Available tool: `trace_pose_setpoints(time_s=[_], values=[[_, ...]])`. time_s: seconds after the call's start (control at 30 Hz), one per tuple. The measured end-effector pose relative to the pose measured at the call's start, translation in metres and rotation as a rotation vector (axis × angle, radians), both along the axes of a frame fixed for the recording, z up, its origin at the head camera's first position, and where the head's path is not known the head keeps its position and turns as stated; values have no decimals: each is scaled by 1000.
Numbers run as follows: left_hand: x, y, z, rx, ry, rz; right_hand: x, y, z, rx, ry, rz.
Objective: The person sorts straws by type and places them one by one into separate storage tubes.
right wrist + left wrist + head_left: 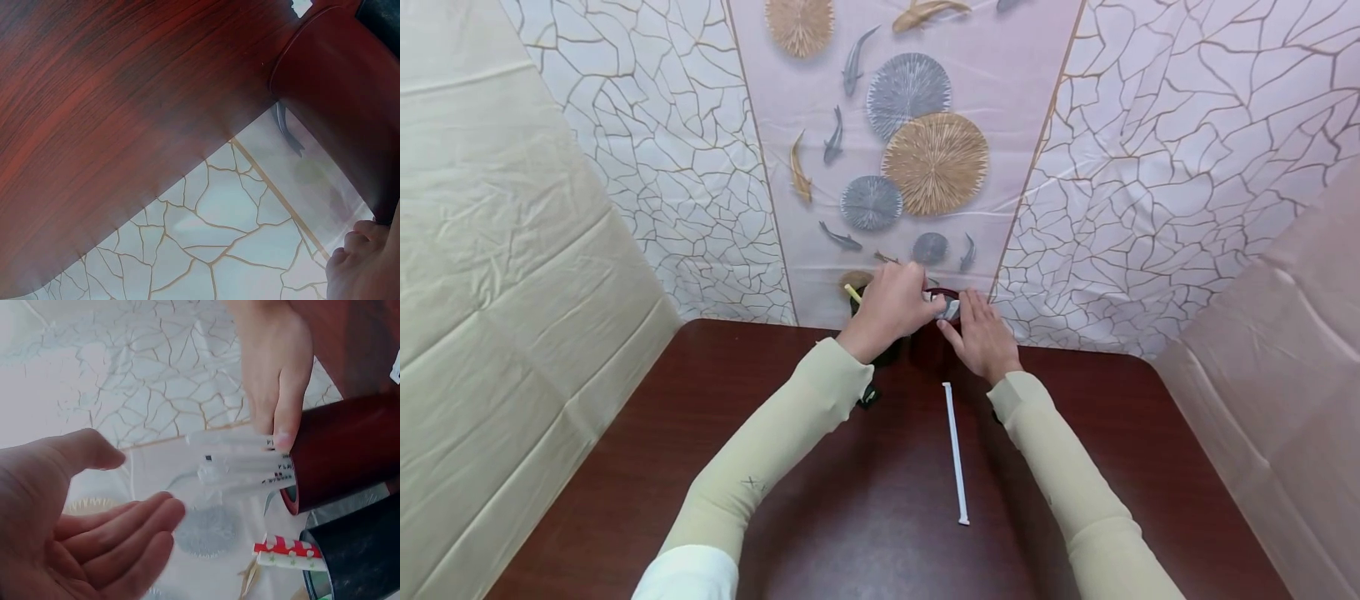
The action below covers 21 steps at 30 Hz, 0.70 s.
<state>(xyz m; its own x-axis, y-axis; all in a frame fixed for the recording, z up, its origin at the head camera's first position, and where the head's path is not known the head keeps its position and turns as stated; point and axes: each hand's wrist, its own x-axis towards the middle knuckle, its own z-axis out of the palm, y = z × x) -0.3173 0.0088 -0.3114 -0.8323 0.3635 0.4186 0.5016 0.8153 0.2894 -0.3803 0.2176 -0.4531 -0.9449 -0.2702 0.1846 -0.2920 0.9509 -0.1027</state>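
Note:
A dark red cylindrical holder (350,447) stands at the back of the table, with several clear-wrapped, printed straws (247,465) sticking out of its mouth. My left hand (891,302) is above the holders; in the left wrist view its fingers are relaxed and apart from the straws, holding nothing. My right hand (987,340) lies along the right side of the red holder, fingers extended, its thumb at the rim beside the straws. To the left is a black holder (362,550), with patterned paper straws (289,551) poking out.
One long white wrapped straw (956,454) lies on the dark wood table (865,533), between my forearms. A small black item (868,397) rests near the left sleeve. Patterned cloth (1112,208) hangs right behind the table's back edge, and plain cloth walls flank both sides.

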Motion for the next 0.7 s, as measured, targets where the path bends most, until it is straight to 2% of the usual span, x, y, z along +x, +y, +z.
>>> trace_pose_setpoints(time_s=[0.17,0.4,0.53,0.7], values=[[9,1,-12,-63,-116,-9,1,0,-1,11,0,-2],[16,8,-41,-131,-233,3,0,-1,-1,-22,21,0],[18,11,-60,-118,-305,3,0,-1,-1,-29,23,3],[21,16,-83,-86,-379,-26,-1,0,-3,-34,29,2]])
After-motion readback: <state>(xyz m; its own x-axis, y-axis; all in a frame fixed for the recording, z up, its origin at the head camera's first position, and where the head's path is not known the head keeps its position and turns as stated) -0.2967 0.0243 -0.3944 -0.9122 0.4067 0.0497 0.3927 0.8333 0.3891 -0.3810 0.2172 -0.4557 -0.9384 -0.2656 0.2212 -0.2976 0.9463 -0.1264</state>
